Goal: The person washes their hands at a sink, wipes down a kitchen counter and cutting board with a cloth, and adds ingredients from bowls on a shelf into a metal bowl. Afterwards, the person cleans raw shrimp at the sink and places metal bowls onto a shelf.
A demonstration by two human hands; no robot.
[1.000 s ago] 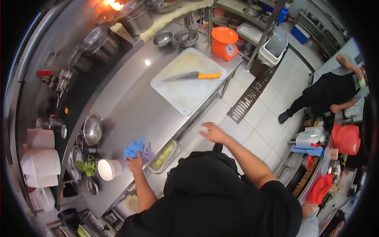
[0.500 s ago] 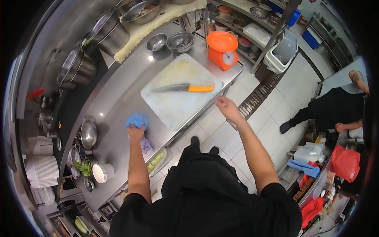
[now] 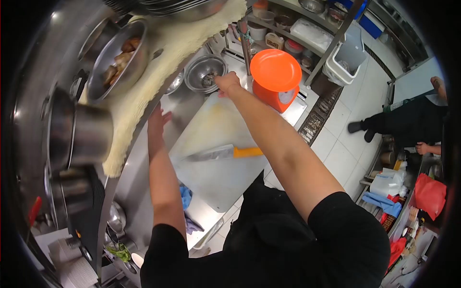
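My right hand (image 3: 227,84) reaches to the near right rim of a metal bowl (image 3: 206,73) at the back of the steel counter, its fingers closed on that rim. A little dark matter lies inside the bowl. My left hand (image 3: 158,120) is above the counter under the shelf edge, fingers apart, holding nothing. Between my arms lies a white cutting board (image 3: 211,129) with an orange-handled knife (image 3: 225,153) on it. A blue cloth (image 3: 186,196) shows beside my left forearm, and a purple cloth (image 3: 193,226) is nearer to me.
An orange scale (image 3: 275,72) stands right of the bowls. Overhead at left, a shelf with a cream cloth (image 3: 144,91) bears a bowl of food (image 3: 118,60) and pots. Another person (image 3: 408,120) stands at the right. A white bin (image 3: 345,57) is beyond the counter.
My left hand has let go of the blue cloth and moved up toward the shelf. My right hand has moved up and left to the bowl. The view has shifted toward the back.
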